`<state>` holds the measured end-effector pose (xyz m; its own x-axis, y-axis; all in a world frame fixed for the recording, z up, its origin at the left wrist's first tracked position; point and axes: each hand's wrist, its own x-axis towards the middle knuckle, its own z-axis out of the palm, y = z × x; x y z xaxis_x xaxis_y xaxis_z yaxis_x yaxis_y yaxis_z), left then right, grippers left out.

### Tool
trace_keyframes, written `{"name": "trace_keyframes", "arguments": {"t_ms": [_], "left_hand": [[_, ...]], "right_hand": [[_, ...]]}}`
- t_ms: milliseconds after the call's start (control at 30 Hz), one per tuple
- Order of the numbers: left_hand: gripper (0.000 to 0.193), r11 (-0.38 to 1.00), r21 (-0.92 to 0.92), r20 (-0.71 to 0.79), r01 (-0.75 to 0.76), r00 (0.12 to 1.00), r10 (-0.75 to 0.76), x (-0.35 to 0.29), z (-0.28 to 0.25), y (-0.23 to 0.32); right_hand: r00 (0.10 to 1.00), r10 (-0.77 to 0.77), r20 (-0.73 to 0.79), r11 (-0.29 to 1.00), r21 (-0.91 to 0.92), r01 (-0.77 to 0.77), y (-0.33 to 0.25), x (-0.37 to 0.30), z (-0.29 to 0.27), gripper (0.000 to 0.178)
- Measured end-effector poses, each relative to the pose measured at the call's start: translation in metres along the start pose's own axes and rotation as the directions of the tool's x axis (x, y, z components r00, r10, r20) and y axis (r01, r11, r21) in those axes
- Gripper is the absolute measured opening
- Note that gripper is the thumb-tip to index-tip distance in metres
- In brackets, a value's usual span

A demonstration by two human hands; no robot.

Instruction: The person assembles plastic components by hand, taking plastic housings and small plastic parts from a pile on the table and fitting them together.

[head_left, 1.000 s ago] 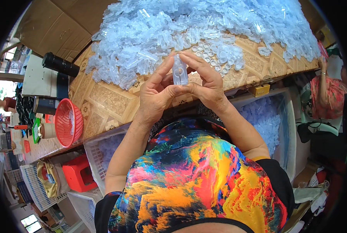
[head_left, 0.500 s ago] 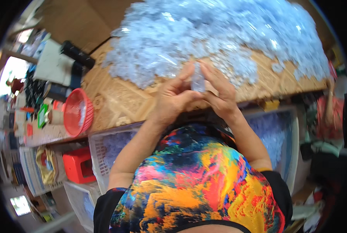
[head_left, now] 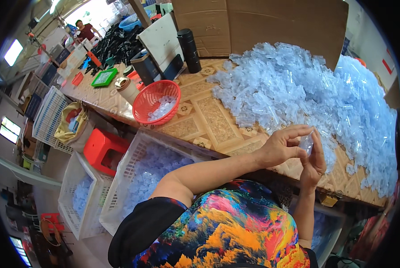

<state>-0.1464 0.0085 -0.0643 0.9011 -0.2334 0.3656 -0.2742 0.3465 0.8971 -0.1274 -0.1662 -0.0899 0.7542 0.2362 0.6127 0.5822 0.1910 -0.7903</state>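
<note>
Between the fingertips of both hands I hold a small see-through plastic tube-like piece (head_left: pixel 306 143) over the table's front edge. My left hand (head_left: pixel 281 146) pinches it from the left, thumb and fingers closed. My right hand (head_left: pixel 315 161) closes on its other side, fingers pointing up. Just beyond the hands lies a large heap of similar see-through plastic pieces (head_left: pixel 276 85), spread over the wood-patterned table (head_left: pixel 213 118). What exact kind of part the piece is cannot be made out.
A red plastic basket (head_left: pixel 157 100) holding small whitish pieces stands left on the table, near a black cylinder (head_left: pixel 189 51) and a green tray (head_left: pixel 104 77). White crates (head_left: pixel 115 196) of plastic pieces and a red stool (head_left: pixel 105 151) are below. Farther off is another person (head_left: pixel 86 30).
The view has swung to the left, so the table's left side and the room show more and my hands appear farther right. Both hands still hold the plastic piece.
</note>
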Motion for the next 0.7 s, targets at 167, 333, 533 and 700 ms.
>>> {"name": "trace_keyframes", "arguments": {"t_ms": [167,333,533,700], "left_hand": [[0.063,0.998,-0.018,0.022,-0.053,0.998,0.053,0.008,0.007,0.029],[0.064,0.996,0.036,0.001,-0.086,0.996,0.086,0.001,0.007,0.024],[0.063,0.991,0.117,0.013,-0.071,0.997,0.07,-0.009,0.013,0.022],[0.06,0.989,0.127,0.017,-0.079,0.997,0.077,-0.011,0.019,0.022]], "right_hand": [[0.996,-0.083,-0.025,0.991,0.099,0.085,-0.019,0.022,0.007,0.057],[0.996,-0.057,-0.072,0.994,0.09,0.064,-0.021,0.015,0.015,0.062],[1.0,0.008,-0.007,0.989,0.149,-0.007,-0.023,0.005,-0.001,0.069],[0.999,0.041,0.019,0.996,0.083,-0.043,-0.029,-0.005,-0.005,0.068]]}}
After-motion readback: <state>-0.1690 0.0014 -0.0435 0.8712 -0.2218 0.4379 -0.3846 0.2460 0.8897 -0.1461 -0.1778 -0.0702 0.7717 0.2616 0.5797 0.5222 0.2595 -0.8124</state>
